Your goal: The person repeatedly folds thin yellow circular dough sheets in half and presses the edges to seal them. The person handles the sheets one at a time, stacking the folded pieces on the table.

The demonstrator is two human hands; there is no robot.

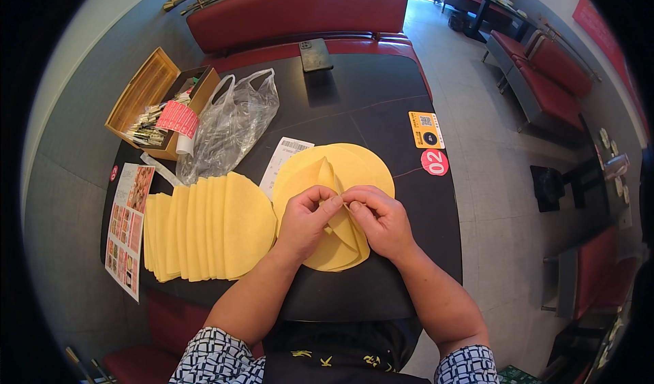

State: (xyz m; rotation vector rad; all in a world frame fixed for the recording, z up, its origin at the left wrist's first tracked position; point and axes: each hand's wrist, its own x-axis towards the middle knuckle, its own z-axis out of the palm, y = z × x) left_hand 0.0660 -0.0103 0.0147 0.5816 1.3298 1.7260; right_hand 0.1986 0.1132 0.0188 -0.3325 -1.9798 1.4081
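Note:
Between both hands a thin round yellow sheet (331, 177) is partly folded, its raised edges brought together. My left hand (309, 220) pinches one side of it between thumb and forefinger. Opposite, my right hand (382, 220) pinches the other side, and the fingertips of both hands nearly meet. Beneath lies a loose stack of flat round yellow sheets (375, 167), partly hidden by my hands. To the left, a row of folded yellow sheets (204, 225) overlaps along the table, the rightmost one touching the round stack. Whether they are cloth or paper, I cannot tell.
A printed slip (278, 161) lies partly under the stack. Behind the folded row are a clear plastic bag (232, 123) and an open wooden box (163, 113) holding small packets. A menu sheet (129, 225) overhangs the black table's left edge. A phone (315, 56) lies at the far side.

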